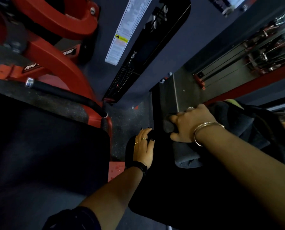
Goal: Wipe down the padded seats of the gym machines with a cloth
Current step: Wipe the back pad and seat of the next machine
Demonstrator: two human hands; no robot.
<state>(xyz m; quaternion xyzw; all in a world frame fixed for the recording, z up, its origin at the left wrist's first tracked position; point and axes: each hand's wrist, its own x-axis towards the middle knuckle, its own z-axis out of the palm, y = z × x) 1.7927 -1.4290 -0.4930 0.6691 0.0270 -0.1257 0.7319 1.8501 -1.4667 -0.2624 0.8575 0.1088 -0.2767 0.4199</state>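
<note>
A black padded seat [171, 188] fills the lower middle of the head view. My left hand [143, 147] lies flat on the seat's far left edge, fingers spread, holding nothing. My right hand [187, 125] presses a folded dark grey cloth [187, 157] onto the seat's far right part, fingers curled over the cloth's front end. A second, wider black pad [44, 156] lies to the left, apart from both hands.
A red machine frame [58, 52] with a black handle bar [63, 94] rises at the left. Ahead stands a dark weight-stack housing [138, 52] with a white label. A mirror wall [237, 60] runs at the right. Speckled rubber floor [130, 117] separates the pads.
</note>
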